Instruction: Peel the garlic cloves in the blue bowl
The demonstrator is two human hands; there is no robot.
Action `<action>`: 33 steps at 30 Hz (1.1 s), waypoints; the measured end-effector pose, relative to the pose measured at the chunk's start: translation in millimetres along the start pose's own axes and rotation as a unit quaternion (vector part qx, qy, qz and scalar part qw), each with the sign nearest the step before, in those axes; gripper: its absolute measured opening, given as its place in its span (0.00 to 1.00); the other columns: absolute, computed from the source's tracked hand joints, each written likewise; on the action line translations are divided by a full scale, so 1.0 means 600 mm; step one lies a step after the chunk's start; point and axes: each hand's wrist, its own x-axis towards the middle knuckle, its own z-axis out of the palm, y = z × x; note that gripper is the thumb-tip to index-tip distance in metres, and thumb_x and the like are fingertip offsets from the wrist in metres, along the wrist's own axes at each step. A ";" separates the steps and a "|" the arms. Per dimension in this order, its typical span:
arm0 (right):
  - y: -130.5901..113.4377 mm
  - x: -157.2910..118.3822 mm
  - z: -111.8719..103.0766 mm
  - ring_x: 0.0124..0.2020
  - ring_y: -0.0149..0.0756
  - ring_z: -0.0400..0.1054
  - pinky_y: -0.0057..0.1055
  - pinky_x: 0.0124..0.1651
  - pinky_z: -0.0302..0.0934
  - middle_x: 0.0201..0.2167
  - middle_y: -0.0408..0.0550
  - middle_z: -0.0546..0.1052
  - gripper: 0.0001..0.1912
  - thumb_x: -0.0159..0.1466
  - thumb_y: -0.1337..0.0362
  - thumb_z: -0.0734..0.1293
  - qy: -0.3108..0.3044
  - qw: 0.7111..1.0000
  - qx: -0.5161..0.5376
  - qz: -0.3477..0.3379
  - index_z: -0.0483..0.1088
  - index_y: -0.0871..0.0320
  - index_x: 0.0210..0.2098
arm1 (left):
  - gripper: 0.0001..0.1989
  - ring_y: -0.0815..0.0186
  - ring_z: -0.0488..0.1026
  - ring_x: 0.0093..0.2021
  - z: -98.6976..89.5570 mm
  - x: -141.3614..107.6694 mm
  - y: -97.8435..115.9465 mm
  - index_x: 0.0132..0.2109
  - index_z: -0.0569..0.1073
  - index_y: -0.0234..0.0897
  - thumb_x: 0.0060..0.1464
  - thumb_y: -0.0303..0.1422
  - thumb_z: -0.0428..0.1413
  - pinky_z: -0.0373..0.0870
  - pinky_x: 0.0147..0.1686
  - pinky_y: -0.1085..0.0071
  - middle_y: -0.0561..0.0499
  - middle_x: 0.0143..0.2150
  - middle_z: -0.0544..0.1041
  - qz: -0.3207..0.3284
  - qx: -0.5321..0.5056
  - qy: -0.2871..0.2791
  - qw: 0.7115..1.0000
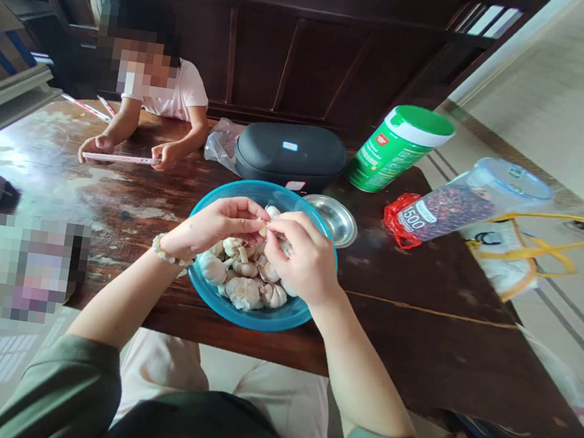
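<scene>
A blue plastic bowl (250,322) full of whole garlic bulbs (245,291) stands near the table's front edge. Above the bulbs, my left hand (223,227) pinches a small pale garlic clove (262,229) between thumb and fingers. My right hand (306,254) meets it from the other side, its thumb and fingertips closed on the same clove. Both hands hang over the bowl, and the right one hides part of the garlic. Behind the bowl's right rim sits a shallow metal dish (342,225), partly covered by the bowl.
Beyond the bowl lie a black hard case (291,150) and a crumpled plastic bag (224,143). A green canister (399,151) and a clear jar (451,201) stand to the right. At the far left, another person (165,96) leans on the wooden table (417,331), holding a phone (120,159).
</scene>
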 end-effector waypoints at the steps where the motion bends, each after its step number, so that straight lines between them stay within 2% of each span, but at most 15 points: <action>1: 0.000 0.000 0.000 0.35 0.33 0.72 0.29 0.36 0.68 0.34 0.48 0.76 0.05 0.61 0.72 0.63 -0.001 1.000 -0.005 0.000 0.68 0.56 0.34 | 0.12 0.72 0.75 0.35 -0.001 0.000 -0.001 0.41 0.74 0.31 0.50 0.32 0.63 0.70 0.42 0.73 0.51 0.37 0.76 0.003 0.002 -0.001 1.000; 7: 0.003 -0.002 0.004 0.34 0.33 0.72 0.28 0.36 0.67 0.33 0.47 0.76 0.05 0.62 0.72 0.63 -0.012 1.000 -0.028 0.002 0.67 0.57 0.32 | 0.14 0.73 0.73 0.33 -0.005 0.001 -0.007 0.43 0.73 0.32 0.49 0.30 0.64 0.67 0.35 0.76 0.52 0.33 0.76 0.022 0.035 -0.010 0.999; 12: 0.004 -0.004 0.005 0.33 0.33 0.72 0.28 0.35 0.66 0.32 0.47 0.76 0.04 0.62 0.71 0.63 -0.019 0.999 -0.037 0.008 0.67 0.58 0.31 | 0.14 0.73 0.73 0.34 -0.002 0.003 -0.007 0.40 0.73 0.30 0.45 0.29 0.66 0.67 0.36 0.77 0.51 0.34 0.76 0.021 0.038 0.013 0.999; 18: 0.000 -0.003 0.004 0.27 0.31 0.67 0.28 0.30 0.62 0.26 0.44 0.73 0.07 0.62 0.71 0.62 -0.028 0.998 -0.038 0.030 0.65 0.57 0.27 | 0.16 0.74 0.72 0.33 0.004 0.000 -0.002 0.38 0.73 0.29 0.41 0.27 0.68 0.68 0.34 0.78 0.52 0.34 0.77 0.029 0.042 0.018 0.999; 24: -0.001 0.005 -0.006 0.27 0.30 0.66 0.27 0.31 0.62 0.25 0.42 0.71 0.07 0.60 0.73 0.62 -0.037 0.991 0.085 0.095 0.64 0.56 0.27 | 0.16 0.71 0.74 0.34 0.008 -0.004 0.000 0.37 0.73 0.29 0.40 0.27 0.68 0.69 0.35 0.77 0.51 0.33 0.78 0.049 0.049 0.014 0.997; 33: 0.007 0.005 -0.013 0.27 0.28 0.68 0.25 0.31 0.64 0.26 0.40 0.73 0.05 0.60 0.69 0.65 -0.058 0.953 0.219 0.202 0.68 0.57 0.28 | 0.13 0.71 0.76 0.36 0.006 -0.002 -0.002 0.38 0.74 0.30 0.44 0.26 0.66 0.71 0.38 0.76 0.50 0.35 0.79 0.056 0.030 0.009 0.998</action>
